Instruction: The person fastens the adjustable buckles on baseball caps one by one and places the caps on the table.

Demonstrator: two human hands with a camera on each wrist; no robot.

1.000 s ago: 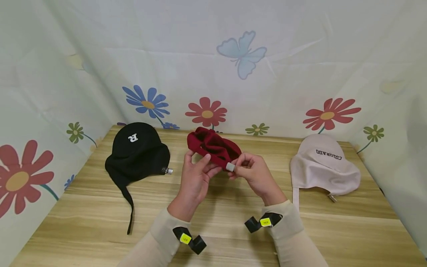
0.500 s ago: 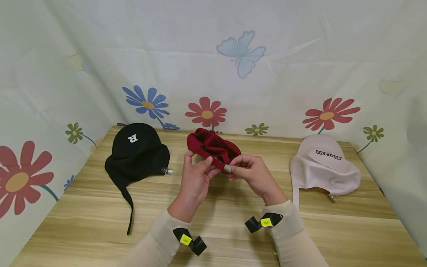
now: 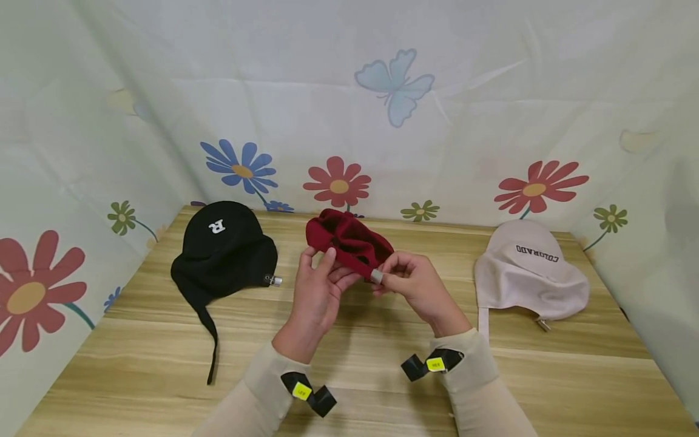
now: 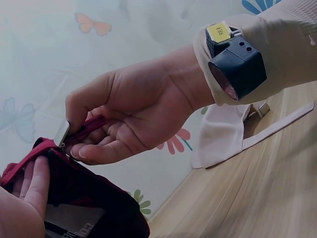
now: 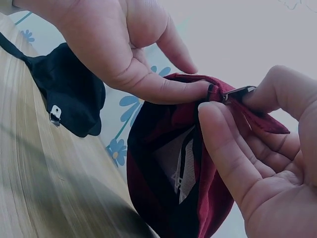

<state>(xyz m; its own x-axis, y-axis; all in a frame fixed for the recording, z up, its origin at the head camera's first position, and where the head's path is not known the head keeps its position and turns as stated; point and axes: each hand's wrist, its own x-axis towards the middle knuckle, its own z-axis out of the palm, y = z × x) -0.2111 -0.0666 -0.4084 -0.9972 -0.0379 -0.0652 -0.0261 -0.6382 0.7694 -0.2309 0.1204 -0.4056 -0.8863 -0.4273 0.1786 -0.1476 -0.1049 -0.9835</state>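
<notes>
A dark red baseball cap (image 3: pixel 357 240) is held above the table in the head view, crumpled, its inside and back strap facing me. My left hand (image 3: pixel 317 294) grips the strap side, thumb on the near face and fingers behind. Between thumb and fingers, my right hand (image 3: pixel 420 290) pinches the strap at its silver metal buckle (image 3: pixel 377 276). The right wrist view shows the buckle (image 5: pixel 240 92) beside the right fingers, with the red strap end (image 5: pixel 270 122) running past it into that hand. A pale label (image 5: pixel 188 171) shows inside the cap.
A black cap (image 3: pixel 226 243) with a white R and a trailing strap lies at the left of the wooden table (image 3: pixel 164 364). At the right lies a pale pink COLORADO cap (image 3: pixel 526 267), strap hanging down. A flower-printed curtain (image 3: pixel 306 109) stands behind.
My left thumb has shifted slightly left and up along the strap. The buckle tilted a little in my right fingers and moved back right. The black and pink caps stay put.
</notes>
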